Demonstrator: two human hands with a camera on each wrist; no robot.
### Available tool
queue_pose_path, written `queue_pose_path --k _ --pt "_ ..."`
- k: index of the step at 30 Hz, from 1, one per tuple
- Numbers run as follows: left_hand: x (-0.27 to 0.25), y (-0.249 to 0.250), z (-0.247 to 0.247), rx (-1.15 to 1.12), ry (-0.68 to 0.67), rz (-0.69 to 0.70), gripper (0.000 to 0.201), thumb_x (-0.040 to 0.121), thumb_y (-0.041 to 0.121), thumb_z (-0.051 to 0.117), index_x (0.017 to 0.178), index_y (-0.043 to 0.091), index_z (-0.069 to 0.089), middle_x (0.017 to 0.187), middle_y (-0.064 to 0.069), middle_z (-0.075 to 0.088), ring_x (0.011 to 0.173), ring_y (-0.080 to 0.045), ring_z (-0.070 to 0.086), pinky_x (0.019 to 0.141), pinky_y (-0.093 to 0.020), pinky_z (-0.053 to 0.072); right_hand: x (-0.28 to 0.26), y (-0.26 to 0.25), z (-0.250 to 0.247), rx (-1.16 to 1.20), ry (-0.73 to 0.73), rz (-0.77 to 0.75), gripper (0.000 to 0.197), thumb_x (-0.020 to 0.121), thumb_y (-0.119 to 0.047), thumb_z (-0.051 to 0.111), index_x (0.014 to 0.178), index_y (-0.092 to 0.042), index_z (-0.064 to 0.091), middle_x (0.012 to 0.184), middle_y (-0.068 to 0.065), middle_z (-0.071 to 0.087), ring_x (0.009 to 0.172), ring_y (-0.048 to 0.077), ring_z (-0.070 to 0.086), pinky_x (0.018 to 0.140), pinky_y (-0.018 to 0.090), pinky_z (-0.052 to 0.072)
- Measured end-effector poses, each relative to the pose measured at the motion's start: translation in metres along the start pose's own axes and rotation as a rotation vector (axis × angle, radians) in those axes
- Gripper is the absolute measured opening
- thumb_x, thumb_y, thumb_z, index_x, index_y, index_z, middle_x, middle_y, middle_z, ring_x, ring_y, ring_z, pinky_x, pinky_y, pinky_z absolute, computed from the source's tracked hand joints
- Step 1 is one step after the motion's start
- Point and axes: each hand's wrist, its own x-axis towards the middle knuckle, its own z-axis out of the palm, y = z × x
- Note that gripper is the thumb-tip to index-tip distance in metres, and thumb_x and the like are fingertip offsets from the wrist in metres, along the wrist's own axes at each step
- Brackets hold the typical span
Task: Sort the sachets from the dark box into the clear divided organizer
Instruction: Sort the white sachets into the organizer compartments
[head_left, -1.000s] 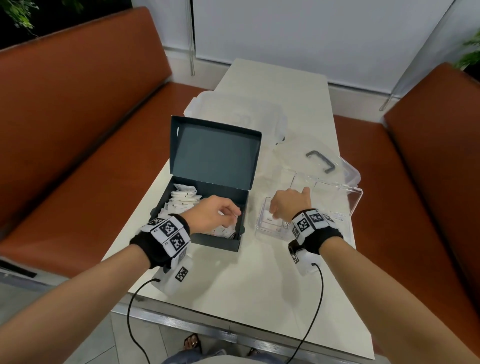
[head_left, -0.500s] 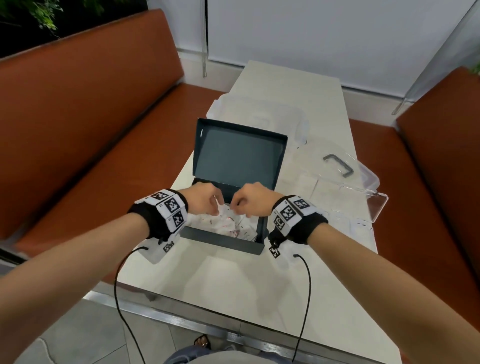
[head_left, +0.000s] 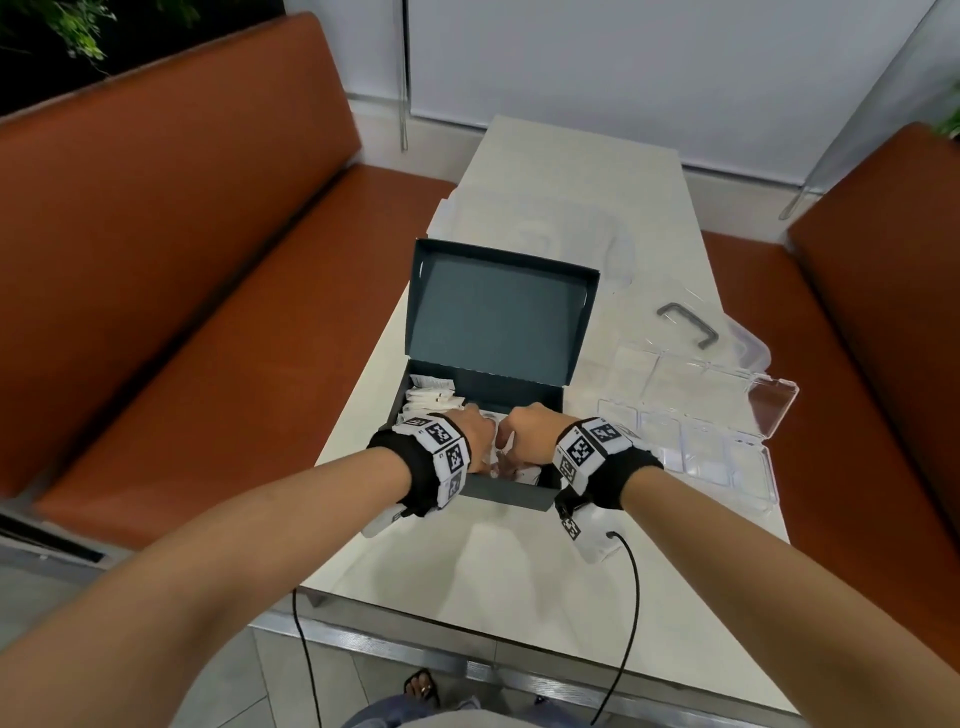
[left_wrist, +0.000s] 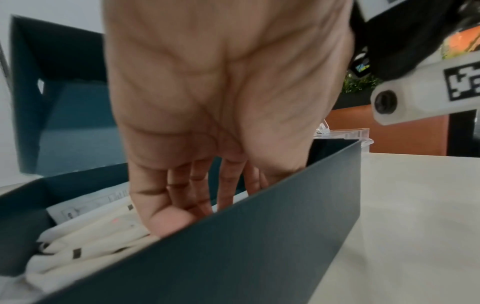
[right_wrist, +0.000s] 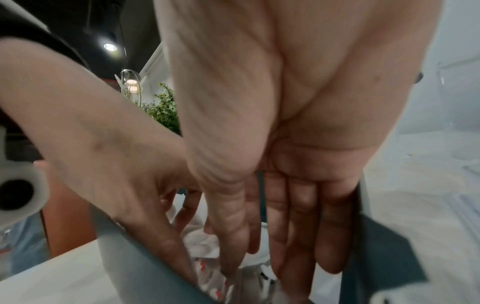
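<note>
Near the worktop's (head_left: 519, 561) left edge, both hands, left (head_left: 475, 434) and right (head_left: 530, 431), fingers extended, rummage white paper sachets (head_left: 434, 400) inside the dark hinged cardboard box (head_left: 498, 312), presumably selecting one; pinching unclear.

Even soft daylight, wrist views blurred, edges warped

on the table (head_left: 519, 561), the box (head_left: 498, 491) of sachets (head_left: 431, 400) sits left of the organizer (head_left: 691, 415).
</note>
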Motion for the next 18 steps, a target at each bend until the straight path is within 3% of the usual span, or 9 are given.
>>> queue_pose_path --k 3,6,10,15,18 --pt "-0.001 0.0 -0.003 0.003 0.022 0.047 0.044 0.093 0.034 0.058 0.129 0.008 0.053 0.126 -0.014 0.056 0.112 -0.027 0.058 0.085 -0.032 0.046 -0.003 0.002 0.001 0.04 0.026 -0.047 0.029 0.087 -0.022 0.064 0.112 -0.009 0.07 0.112 0.01 0.067 0.102 0.025 0.062 0.084 0.026 0.046" --pt "-0.002 -0.003 -0.003 -0.017 0.044 0.058 0.039 0.094 0.027 0.057 0.127 0.008 0.054 0.125 -0.015 0.055 0.112 -0.029 0.058 0.087 -0.033 0.047 -0.006 0.008 0.002 0.131 0.065 -0.06 0.026 0.088 -0.019 0.062 0.112 -0.013 0.069 0.113 0.008 0.065 0.1 0.023 0.061 0.085 0.026 0.047" --pt "-0.003 -0.01 -0.004 -0.062 0.103 0.053 0.028 0.093 0.017 0.058 0.117 0.004 0.058 0.119 -0.018 0.058 0.106 -0.031 0.06 0.087 -0.035 0.05 -0.012 0.016 0.003 0.297 0.105 -0.068 0.023 0.088 -0.014 0.06 0.109 -0.012 0.067 0.092 0.002 0.064 0.085 0.021 0.068 0.079 0.024 0.051" --pt "-0.002 -0.028 -0.003 -0.228 0.173 0.013 0.037 0.091 0.011 0.06 0.127 0.008 0.054 0.125 -0.015 0.055 0.11 -0.03 0.058 0.091 -0.035 0.049 -0.016 0.023 0.005 0.418 0.139 -0.061 0.019 0.091 -0.014 0.059 0.108 -0.012 0.067 0.087 0.004 0.071 0.086 0.017 0.069 0.073 0.018 0.05" --pt "-0.004 -0.038 -0.007 -0.351 0.233 0.013 0.034 0.089 0.007 0.061 0.123 0.008 0.059 0.114 -0.01 0.06 0.097 -0.024 0.058 0.081 -0.028 0.045 -0.015 0.02 0.006 0.42 0.147 -0.054 0.02 0.092 -0.014 0.059 0.11 -0.011 0.066 0.09 0.005 0.067 0.082 0.015 0.066 0.067 0.013 0.046"
